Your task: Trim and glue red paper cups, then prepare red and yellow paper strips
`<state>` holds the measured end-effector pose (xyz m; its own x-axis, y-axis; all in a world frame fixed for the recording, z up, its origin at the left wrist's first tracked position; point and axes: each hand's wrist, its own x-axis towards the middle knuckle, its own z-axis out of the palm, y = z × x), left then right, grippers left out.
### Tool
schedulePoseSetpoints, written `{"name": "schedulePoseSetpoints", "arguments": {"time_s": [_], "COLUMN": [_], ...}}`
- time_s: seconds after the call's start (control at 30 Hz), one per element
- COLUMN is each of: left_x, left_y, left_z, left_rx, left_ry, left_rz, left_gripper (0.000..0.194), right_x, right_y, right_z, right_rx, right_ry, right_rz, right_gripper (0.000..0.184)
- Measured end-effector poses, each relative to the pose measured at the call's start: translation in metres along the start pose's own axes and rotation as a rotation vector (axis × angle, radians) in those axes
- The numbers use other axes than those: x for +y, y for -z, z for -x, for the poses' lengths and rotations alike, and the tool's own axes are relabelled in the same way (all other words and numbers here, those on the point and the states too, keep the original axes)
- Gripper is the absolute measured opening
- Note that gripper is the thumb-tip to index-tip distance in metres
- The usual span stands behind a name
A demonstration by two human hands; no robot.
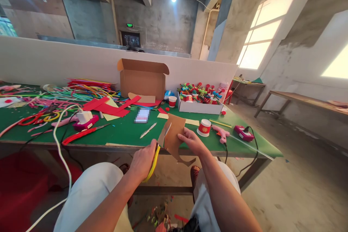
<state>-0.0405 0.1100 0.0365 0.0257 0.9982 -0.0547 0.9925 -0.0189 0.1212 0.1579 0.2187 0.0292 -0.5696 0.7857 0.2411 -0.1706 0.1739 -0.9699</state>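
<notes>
My left hand point(143, 162) is closed round the yellow handles of a pair of scissors point(154, 165). Its blades are apart, with the upper blade lying over a piece of brown cardboard point(174, 133). My right hand point(192, 140) pinches that cardboard at its right edge, thumb on top. A curved, cut strip hangs from the cardboard's lower end, below the table edge. Just beyond lies a white craft knife or pen point(148, 130). Right of the cardboard, a red and white paper cup point(204, 128) stands upside down beside a pink glue gun point(220, 133).
A white box point(200, 107) of colourful figures stands at the back right, near an open brown carton point(143, 81). Pipe cleaners point(81, 92), red paper point(108, 108) and red scissors point(84, 135) lie left. Cables hang over the edge from power strips point(244, 133). Scraps litter the floor.
</notes>
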Motion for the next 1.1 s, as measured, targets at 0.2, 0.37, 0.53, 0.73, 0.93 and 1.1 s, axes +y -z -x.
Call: {"name": "schedulePoseSetpoints", "arguments": {"time_s": [0.2,0.37,0.53,0.73,0.93,1.1], "left_x": [-0.001,-0.002,-0.010,-0.019,-0.022,-0.024], "left_y": [-0.007,-0.001,0.006,0.000,-0.001,-0.002], "left_z": [-0.003,0.002,0.007,0.003,0.002,0.002], "left_rx": [0.032,0.026,-0.001,-0.001,-0.012,-0.014], "left_ry": [-0.014,-0.044,-0.086,-0.132,-0.114,-0.097], "left_rz": [-0.038,-0.036,-0.030,0.012,-0.003,-0.026], "left_gripper": [0.040,0.028,0.022,0.021,0.025,0.025], "right_x": [0.001,-0.004,-0.010,-0.005,-0.003,-0.001], "right_y": [0.002,0.009,0.014,0.017,0.009,0.005], "right_z": [0.000,0.002,0.007,0.007,0.004,0.004], "right_rx": [-0.034,-0.056,-0.116,-0.121,-0.058,-0.092], "right_ry": [-0.017,-0.012,-0.059,-0.081,-0.054,-0.077], "right_rz": [-0.007,0.011,0.020,0.029,0.034,0.048], "right_gripper": [0.048,0.044,0.043,0.044,0.044,0.045]}}
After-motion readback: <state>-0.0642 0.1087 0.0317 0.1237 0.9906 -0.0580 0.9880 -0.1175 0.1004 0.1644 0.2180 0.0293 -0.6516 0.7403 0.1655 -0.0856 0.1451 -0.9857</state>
